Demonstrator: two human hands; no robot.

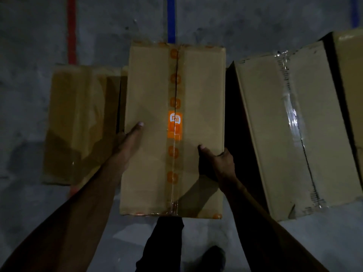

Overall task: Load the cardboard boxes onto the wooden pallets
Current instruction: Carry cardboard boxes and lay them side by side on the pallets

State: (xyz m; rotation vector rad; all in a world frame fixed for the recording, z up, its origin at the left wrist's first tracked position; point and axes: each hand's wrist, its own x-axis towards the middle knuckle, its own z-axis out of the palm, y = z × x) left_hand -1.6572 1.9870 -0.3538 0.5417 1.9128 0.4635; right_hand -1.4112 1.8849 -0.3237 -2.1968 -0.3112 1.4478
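A long cardboard box (149, 107) with orange-printed tape and an orange logo sticker down its seam fills the middle of the view. My left hand (130, 137) grips its left edge, thumb lying on top, the fingers hidden down the side. My right hand (218, 163) grips the right edge, thumb on the top face and fingers curled over the side. No wooden pallet shows in this dim view.
A lower cardboard box (78, 122) lies on the grey floor to the left. A larger taped box (290, 130) stands to the right, with another box (351, 79) beyond it. Red (72, 30) and blue (171, 18) floor lines run ahead. My dark-clothed leg (163, 244) is below the box.
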